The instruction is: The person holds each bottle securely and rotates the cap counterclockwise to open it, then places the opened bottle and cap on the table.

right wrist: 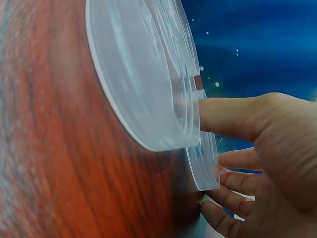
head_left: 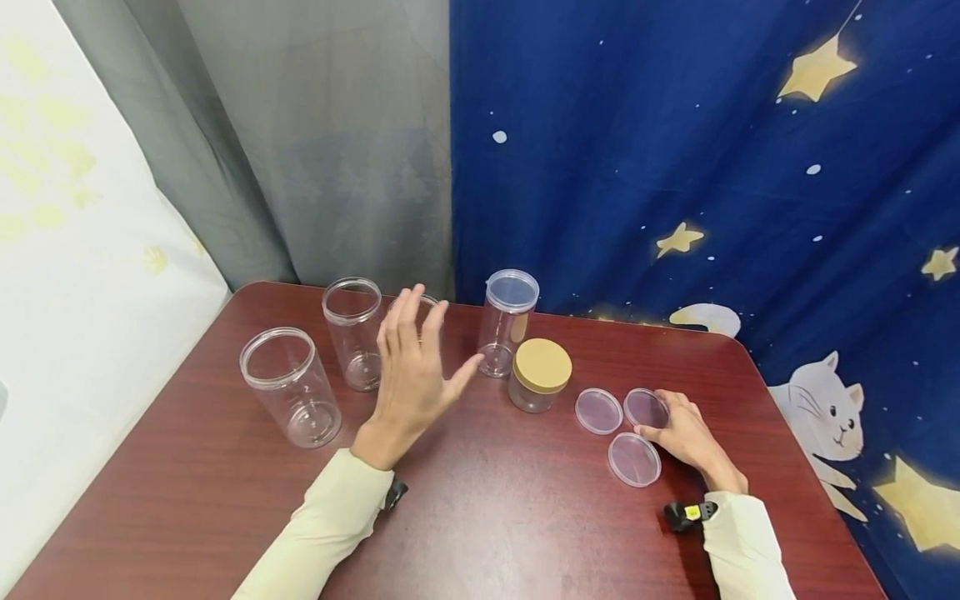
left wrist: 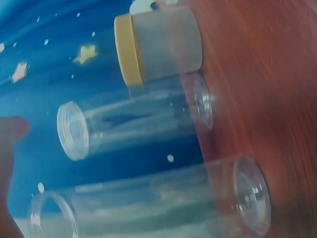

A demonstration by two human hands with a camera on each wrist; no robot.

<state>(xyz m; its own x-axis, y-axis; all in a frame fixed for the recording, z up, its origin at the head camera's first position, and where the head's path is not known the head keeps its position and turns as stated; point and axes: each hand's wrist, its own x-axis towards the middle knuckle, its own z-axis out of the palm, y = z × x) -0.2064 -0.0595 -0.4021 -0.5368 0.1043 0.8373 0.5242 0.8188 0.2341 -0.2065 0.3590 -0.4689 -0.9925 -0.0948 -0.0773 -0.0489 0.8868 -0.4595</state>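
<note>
My left hand (head_left: 411, 371) is raised over the table with fingers spread and nothing in it. Behind it stands a clear plastic jar (head_left: 432, 321), partly hidden by the fingers. Two more open clear jars, a rear one (head_left: 352, 337) and a nearer one (head_left: 291, 392), stand further left. My right hand (head_left: 684, 429) is at the right, thumb and fingertips at the edge of a clear round lid (head_left: 645, 410), pinching it. Beside that lid lie two others, a left lid (head_left: 598, 412) and a front lid (head_left: 634, 459). In the right wrist view, the fingers (right wrist: 237, 158) reach the farther lid's rim.
A tall clear jar with a translucent lid (head_left: 513, 290) stands at the back middle. Just in front of it is a short jar with a yellow-tan lid (head_left: 543, 366). Curtains (head_left: 570, 167) hang behind the dark red wooden table (head_left: 480, 517).
</note>
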